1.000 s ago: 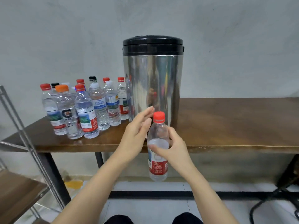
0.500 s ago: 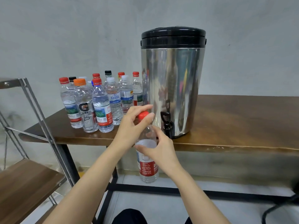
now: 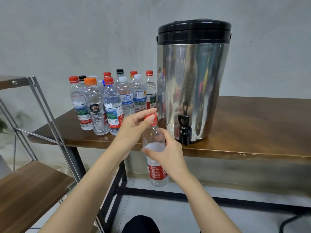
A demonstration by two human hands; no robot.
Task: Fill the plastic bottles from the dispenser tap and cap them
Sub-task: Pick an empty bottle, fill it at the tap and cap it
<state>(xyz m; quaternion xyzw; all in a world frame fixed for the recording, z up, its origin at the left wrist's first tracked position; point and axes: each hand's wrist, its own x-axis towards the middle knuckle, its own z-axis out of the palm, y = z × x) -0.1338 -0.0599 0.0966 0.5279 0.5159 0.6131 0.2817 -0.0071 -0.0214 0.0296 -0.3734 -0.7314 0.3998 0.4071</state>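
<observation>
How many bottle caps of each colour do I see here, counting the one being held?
Red caps: 6, including the held bottle's
Black caps: 2
Orange caps: 1
White caps: 3
Total: 12 in plain view; more may hide behind.

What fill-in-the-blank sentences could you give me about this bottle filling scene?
1. The right hand grips the held bottle while the left hand pinches its ____ cap.
2. The dispenser's tap is ____.
3. The other bottles stand on the table, on the dispenser's ____ side.
Missing words: red, black, left.
</observation>
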